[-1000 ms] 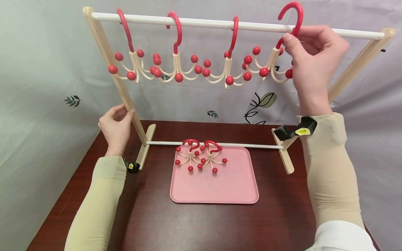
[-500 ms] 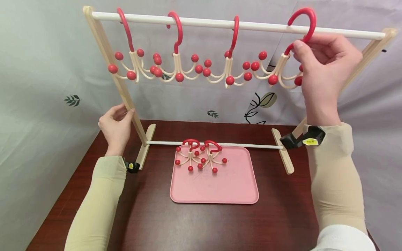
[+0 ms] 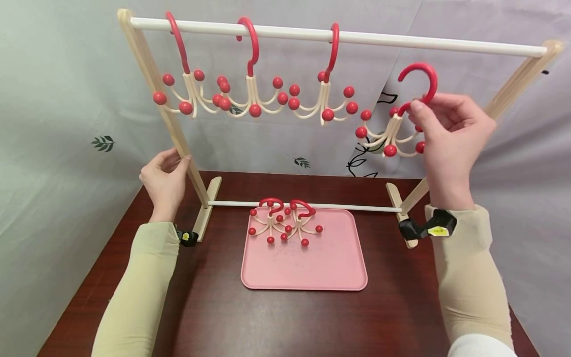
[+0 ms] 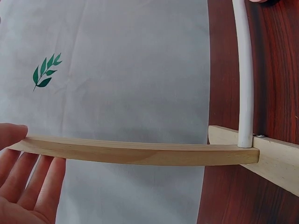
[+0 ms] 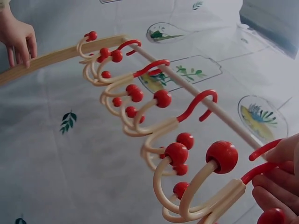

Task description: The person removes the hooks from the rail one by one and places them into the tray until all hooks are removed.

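Observation:
My right hand (image 3: 455,139) pinches the red hook of a multi-arm hanger (image 3: 392,130) with cream arms and red ball tips. In the head view, this hook appears below the white rail (image 3: 383,39), apart from it. My left hand (image 3: 164,186) grips the left wooden post (image 3: 173,126) of the rack; in the left wrist view, thumb and fingers lie on opposite sides of the post (image 4: 140,151). Three similar hangers hang from the rail: one at left (image 3: 191,94), one in the middle (image 3: 252,94) and one farther right (image 3: 324,99).
On the dark red-brown table (image 3: 285,322), a pink tray (image 3: 312,272) carries two more hangers, left (image 3: 270,223) and right (image 3: 299,224). A lower white bar (image 3: 357,207) joins the rack's feet behind it. The right post (image 3: 517,89) stands behind my right hand. Printed cloth (image 3: 250,148) hangs behind.
My right hand first shifted right with its hanger, then lowered it, so the hook went from rail height to below the rail. My left hand stays on the post.

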### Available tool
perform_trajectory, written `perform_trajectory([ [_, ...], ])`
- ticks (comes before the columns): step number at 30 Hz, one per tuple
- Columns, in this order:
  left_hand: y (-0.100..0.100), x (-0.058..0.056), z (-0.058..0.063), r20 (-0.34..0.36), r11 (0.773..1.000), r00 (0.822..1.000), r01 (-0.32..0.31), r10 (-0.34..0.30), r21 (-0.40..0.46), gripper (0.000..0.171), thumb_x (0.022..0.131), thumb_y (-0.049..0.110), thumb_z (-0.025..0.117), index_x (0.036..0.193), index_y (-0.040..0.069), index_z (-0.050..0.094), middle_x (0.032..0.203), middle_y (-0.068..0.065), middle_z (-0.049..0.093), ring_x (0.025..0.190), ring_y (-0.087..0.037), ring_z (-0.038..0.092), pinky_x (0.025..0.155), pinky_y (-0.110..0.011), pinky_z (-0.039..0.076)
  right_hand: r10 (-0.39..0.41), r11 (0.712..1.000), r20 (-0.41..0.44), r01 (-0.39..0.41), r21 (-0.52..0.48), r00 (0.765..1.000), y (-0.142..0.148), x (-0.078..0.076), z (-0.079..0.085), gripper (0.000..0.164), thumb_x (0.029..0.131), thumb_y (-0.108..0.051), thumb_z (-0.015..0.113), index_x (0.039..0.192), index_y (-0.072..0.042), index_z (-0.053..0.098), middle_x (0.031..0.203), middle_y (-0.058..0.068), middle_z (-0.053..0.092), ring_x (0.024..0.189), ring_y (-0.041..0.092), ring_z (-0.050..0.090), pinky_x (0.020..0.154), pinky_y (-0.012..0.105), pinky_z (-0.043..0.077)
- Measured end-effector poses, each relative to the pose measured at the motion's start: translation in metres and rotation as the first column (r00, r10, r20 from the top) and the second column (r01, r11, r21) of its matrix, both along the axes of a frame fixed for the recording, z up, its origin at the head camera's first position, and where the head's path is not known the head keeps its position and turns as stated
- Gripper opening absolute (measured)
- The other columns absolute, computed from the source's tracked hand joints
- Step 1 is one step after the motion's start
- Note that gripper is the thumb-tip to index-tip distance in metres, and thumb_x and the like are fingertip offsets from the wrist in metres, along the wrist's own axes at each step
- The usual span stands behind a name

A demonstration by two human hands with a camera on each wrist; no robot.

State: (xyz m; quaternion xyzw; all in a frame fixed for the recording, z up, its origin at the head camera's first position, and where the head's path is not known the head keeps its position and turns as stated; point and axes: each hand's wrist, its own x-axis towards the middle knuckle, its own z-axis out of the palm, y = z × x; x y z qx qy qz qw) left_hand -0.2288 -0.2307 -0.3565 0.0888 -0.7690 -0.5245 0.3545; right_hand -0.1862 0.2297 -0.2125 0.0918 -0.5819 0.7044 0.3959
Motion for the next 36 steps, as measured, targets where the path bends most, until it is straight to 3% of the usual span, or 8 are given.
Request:
perform_trajectory([
  [4, 0.000, 0.000, 0.000, 0.003, 1.000, 1.000, 0.002, -0.002, -0.001, 0.030, 0.090, 0.029, 0.080, 0.117, 0.017, 0.079, 0.107, -0.002, 0.076, 0.093, -0.005, 0.071, 0.080, -0.022, 0.057, 0.037, 0.999, 0.064, -0.037, 0.002, 0.997, 0.003, -0.002, -0.022, 0.032, 0.077, -0.003, 0.089, 0.101, 0.012, 0.074, 0.089, 0.020, 0.074, 0.070, 0.023, 0.070, 0.041, 0.019, 0.043],
  [11, 0.000, 0.001, 0.000, 0.018, 1.000, 1.000, -0.003, 0.003, -0.007, 0.031, 0.090, 0.030, 0.080, 0.118, 0.017, 0.078, 0.109, -0.003, 0.076, 0.094, -0.005, 0.071, 0.082, -0.023, 0.057, 0.091, 0.995, 0.100, -0.095, 0.030, 0.991, 0.002, -0.006, -0.067, 0.029, 0.079, 0.001, 0.087, 0.100, 0.015, 0.072, 0.088, 0.018, 0.074, 0.077, 0.022, 0.073, 0.072, 0.024, 0.059],
  [13, 0.000, 0.001, 0.000, 0.020, 1.000, 1.000, -0.003, 0.003, -0.007, 0.032, 0.090, 0.031, 0.080, 0.119, 0.017, 0.078, 0.109, -0.003, 0.076, 0.095, -0.005, 0.071, 0.082, -0.024, 0.057, 0.088, 0.994, 0.130, -0.095, 0.048, 0.988, 0.001, -0.006, -0.079, 0.030, 0.079, -0.001, 0.087, 0.100, 0.014, 0.072, 0.088, 0.016, 0.075, 0.077, 0.020, 0.073, 0.073, 0.024, 0.059],
  [23, 0.000, 0.002, 0.001, 0.016, 1.000, 1.000, 0.000, 0.000, 0.001, 0.031, 0.090, 0.030, 0.080, 0.118, 0.018, 0.078, 0.109, -0.002, 0.076, 0.094, -0.006, 0.071, 0.082, -0.024, 0.057, 0.102, 0.985, 0.259, -0.135, 0.110, 0.961, -0.002, 0.001, -0.125, 0.030, 0.082, -0.003, 0.085, 0.103, 0.014, 0.071, 0.085, 0.010, 0.076, 0.076, 0.016, 0.074, 0.046, 0.016, 0.046],
  [33, 0.000, 0.001, 0.000, 0.008, 1.000, 1.000, 0.001, -0.001, 0.000, 0.030, 0.090, 0.030, 0.080, 0.118, 0.017, 0.078, 0.108, -0.002, 0.076, 0.094, -0.005, 0.071, 0.082, -0.024, 0.057, 0.073, 0.964, 0.397, -0.167, 0.207, 0.915, -0.006, 0.010, -0.164, 0.022, 0.086, -0.007, 0.083, 0.101, 0.006, 0.074, 0.089, 0.006, 0.077, 0.077, 0.013, 0.074, 0.040, 0.017, 0.043],
  [36, 0.001, 0.001, 0.000, 0.006, 1.000, 1.000, 0.000, 0.000, 0.002, 0.030, 0.090, 0.029, 0.080, 0.118, 0.017, 0.079, 0.108, -0.002, 0.076, 0.093, -0.005, 0.071, 0.081, -0.023, 0.057, 0.080, 0.957, 0.418, -0.187, 0.221, 0.905, -0.008, 0.012, -0.175, 0.022, 0.086, -0.006, 0.083, 0.101, 0.007, 0.074, 0.090, 0.005, 0.077, 0.078, 0.012, 0.074, 0.045, 0.017, 0.048],
])
